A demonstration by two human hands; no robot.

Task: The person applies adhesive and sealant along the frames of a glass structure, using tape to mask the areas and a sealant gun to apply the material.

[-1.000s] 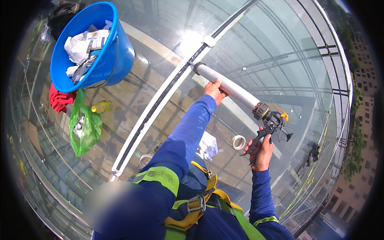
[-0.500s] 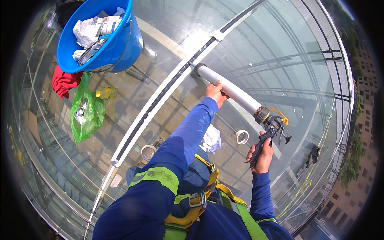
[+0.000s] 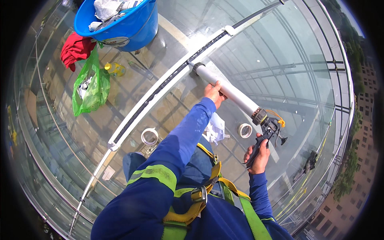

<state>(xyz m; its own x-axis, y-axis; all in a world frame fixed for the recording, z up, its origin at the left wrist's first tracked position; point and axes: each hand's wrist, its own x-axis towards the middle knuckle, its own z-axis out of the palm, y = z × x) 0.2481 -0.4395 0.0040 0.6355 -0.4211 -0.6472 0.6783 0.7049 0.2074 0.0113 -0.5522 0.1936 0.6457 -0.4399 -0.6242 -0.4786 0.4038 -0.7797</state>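
A caulking gun point(image 3: 231, 90) with a long silver barrel slants across the middle of the view. My left hand point(image 3: 215, 95) is closed around the barrel from below, near its front collar. At the rear, my right hand point(image 3: 259, 155) wraps the black grip and trigger. The nozzle tip touches or almost touches a black sealant seam point(image 3: 160, 89), which runs between two strips of white masking tape point(image 3: 129, 136) over the glass. Black material in the seam looks ridged and uneven. An orange cord hangs at the gun's rear collar.
A blue bucket point(image 3: 138, 30) of crumpled paper stands at upper left, by a red cloth point(image 3: 77, 50), a green plastic bag point(image 3: 93, 86) and a yellow bottle point(image 3: 116, 69). Tape rolls point(image 3: 149, 137) and white paper point(image 3: 216, 129) lie near my knees. Railings curve around the glass.
My view has shifted, so the bucket, bag and bottle appear higher and farther right. The nozzle sits at a similar place along the seam, with both hands keeping their hold on the gun.
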